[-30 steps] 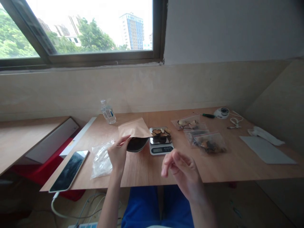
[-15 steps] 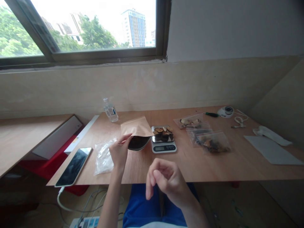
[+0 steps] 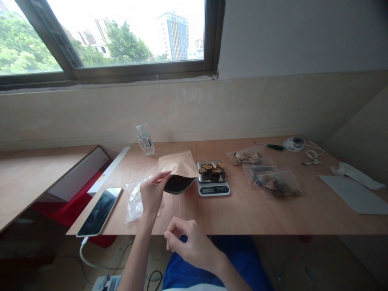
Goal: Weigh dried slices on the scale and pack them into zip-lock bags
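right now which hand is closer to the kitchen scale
Left. The left hand pinches the brown paper pouch just left of the kitchen scale; the right hand hangs at the table's near edge, well below the scale and holding nothing.

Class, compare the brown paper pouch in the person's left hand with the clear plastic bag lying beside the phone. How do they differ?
The brown paper pouch is opaque; the clear plastic bag is see-through. The pouch is held up at one edge by the left hand, its mouth gaping open; the plastic bag lies crumpled on the table. Both are lightweight flexible bags.
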Demonstrator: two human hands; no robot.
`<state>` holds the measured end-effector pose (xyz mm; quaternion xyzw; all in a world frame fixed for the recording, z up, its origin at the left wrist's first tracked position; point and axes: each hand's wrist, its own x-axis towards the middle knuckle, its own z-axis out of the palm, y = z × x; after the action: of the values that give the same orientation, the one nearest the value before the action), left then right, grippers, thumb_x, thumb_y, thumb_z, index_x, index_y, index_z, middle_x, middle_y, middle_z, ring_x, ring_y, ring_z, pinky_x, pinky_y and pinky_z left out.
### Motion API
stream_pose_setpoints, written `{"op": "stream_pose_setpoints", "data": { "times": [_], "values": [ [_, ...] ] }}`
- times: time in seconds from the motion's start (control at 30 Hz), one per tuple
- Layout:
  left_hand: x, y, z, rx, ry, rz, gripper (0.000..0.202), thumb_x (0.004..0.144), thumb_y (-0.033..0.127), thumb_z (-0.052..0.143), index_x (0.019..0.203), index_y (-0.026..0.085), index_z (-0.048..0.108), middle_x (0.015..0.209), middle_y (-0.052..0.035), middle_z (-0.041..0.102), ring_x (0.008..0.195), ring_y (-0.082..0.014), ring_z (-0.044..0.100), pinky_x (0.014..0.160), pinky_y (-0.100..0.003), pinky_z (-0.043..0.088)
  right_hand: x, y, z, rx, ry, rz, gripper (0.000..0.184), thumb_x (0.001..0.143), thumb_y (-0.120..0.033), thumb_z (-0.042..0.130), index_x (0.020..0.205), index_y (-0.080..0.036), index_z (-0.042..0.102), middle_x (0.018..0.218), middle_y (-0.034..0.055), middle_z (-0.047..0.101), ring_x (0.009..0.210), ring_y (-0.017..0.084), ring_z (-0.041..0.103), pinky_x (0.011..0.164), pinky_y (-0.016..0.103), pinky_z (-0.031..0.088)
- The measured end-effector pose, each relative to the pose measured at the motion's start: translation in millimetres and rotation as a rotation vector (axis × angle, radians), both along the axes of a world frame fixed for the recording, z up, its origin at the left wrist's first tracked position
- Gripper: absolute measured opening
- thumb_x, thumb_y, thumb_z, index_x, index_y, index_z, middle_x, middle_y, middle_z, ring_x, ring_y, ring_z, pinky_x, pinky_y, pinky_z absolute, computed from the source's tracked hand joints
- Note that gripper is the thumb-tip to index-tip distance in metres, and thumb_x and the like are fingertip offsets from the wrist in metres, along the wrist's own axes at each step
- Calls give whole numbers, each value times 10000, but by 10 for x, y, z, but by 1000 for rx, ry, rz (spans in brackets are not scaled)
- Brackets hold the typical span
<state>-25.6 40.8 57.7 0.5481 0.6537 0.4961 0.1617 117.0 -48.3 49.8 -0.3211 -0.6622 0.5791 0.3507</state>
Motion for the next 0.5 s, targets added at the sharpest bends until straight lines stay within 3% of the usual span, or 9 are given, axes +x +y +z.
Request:
{"op": "stream_pose_setpoints", "data": {
  "times": [0.1,0.2,0.37,0.5],
  "values": [
    [7,-23,39,-15,-22,-16,190,710,379,640,832,264,730,742,27,731,732,-188,684,653,-241,493,42,136,-18,82,27,-60,182,870,-170,403,866,-171,585,766,7,630,673,109,595,630,209,471],
    [13,-42,64,-25,-61,-37,195,709,374,638,834,254,729,742,20,731,743,-193,683,638,-240,494,90,318,7,246,-31,-192,256,853,-83,363,924,-176,591,868,22,629,826,125,603,765,246,475],
    [52,-62,60,-11,-64,-56,169,710,354,641,818,258,728,764,26,731,735,-182,682,640,-234,500,51,659,-13,550,-415,-206,370,810,-1,365,1039,-159,610,1081,90,611,1080,185,531,937,326,419],
    [130,-93,19,-22,0,-70,161,725,376,633,818,282,725,738,41,726,725,-178,685,621,-231,497,-155,986,-115,580,-785,-129,424,810,7,379,1188,-96,541,1175,147,599,1065,221,569,914,321,441]
  ]
}}
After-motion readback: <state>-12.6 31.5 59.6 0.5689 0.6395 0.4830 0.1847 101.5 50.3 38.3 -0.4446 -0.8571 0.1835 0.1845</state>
